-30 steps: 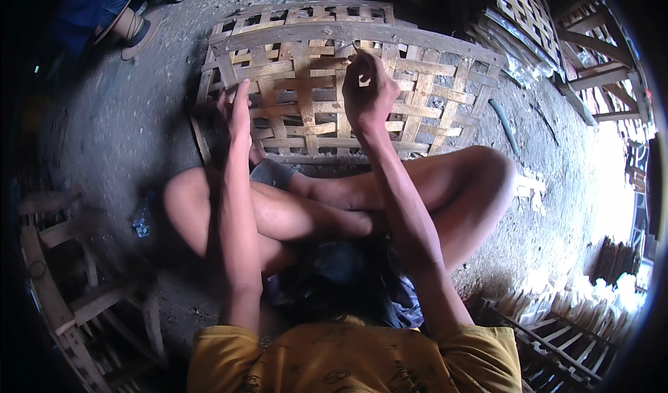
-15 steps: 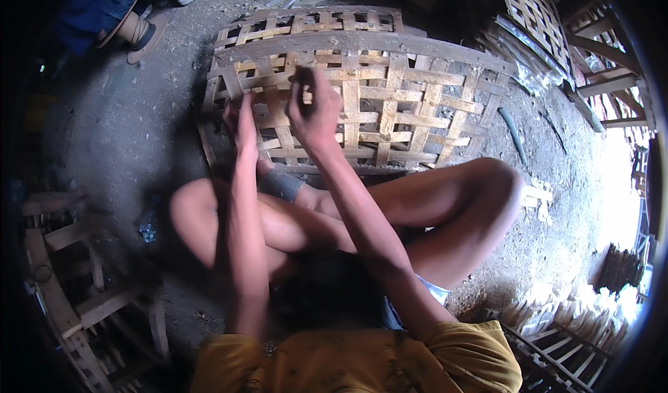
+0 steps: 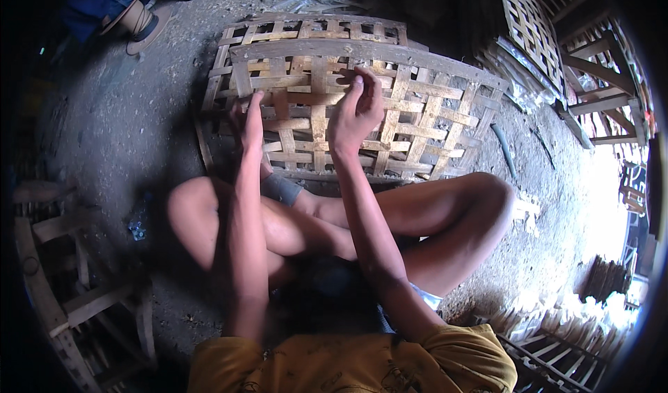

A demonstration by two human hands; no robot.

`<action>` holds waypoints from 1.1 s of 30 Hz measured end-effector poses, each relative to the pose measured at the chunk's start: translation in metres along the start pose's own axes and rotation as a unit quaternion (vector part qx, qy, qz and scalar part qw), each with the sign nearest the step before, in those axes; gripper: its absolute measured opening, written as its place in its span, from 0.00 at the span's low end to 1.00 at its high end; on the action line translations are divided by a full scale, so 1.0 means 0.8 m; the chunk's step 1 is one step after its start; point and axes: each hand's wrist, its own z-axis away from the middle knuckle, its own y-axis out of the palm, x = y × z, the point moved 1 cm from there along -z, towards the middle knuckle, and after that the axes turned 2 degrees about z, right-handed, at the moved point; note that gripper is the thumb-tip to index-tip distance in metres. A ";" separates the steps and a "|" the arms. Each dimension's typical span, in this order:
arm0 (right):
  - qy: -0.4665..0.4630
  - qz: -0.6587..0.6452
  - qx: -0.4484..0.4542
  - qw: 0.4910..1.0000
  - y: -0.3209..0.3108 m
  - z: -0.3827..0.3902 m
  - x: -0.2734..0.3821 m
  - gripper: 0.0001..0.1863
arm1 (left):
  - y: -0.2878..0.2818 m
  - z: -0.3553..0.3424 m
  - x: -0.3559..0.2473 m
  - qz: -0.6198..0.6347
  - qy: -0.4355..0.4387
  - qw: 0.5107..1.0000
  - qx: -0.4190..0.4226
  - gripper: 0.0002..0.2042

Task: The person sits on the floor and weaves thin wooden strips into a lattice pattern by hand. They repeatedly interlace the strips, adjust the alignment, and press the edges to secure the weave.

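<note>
A woven lattice panel (image 3: pixel 319 125) of flat bamboo-like strips, with a wooden bar (image 3: pixel 306 49) along its far side, lies in front of my crossed legs. At the panel's left part, my left hand (image 3: pixel 248 125) has its fingers stretched away from me. Whether it presses on the strips I cannot tell. Over the panel's middle, my right hand (image 3: pixel 357 115) is open, fingers loosely curved and thumb apart, with nothing visible in it.
Another woven panel (image 3: pixel 525 35) leans at the far right beside clear plastic sheeting. A dark curved strip (image 3: pixel 502 149) lies on the floor to the right. Wooden frames (image 3: pixel 45 275) stand at the left. Another person's foot (image 3: pixel 149 31) is at the far left.
My right hand has moved right across the panel and its closed fingers have opened. My left hand stays near the panel's left part. The whole view has shifted slightly.
</note>
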 end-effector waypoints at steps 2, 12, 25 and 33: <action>-0.004 0.007 0.043 0.999 0.011 0.003 -0.004 0.08 | -0.002 -0.004 0.000 -0.007 0.012 1.000 0.011 0.36; 0.165 -0.213 0.054 0.961 -0.002 0.027 -0.024 0.07 | 0.000 0.000 -0.003 -0.011 0.022 1.000 -0.006 0.35; 0.179 -0.206 -0.017 0.962 0.017 0.010 -0.017 0.10 | -0.001 -0.032 0.032 -0.014 0.009 0.997 0.072 0.41; 0.189 -0.255 -0.076 0.945 0.013 0.007 -0.021 0.11 | -0.001 -0.014 0.010 0.017 0.031 0.996 0.079 0.37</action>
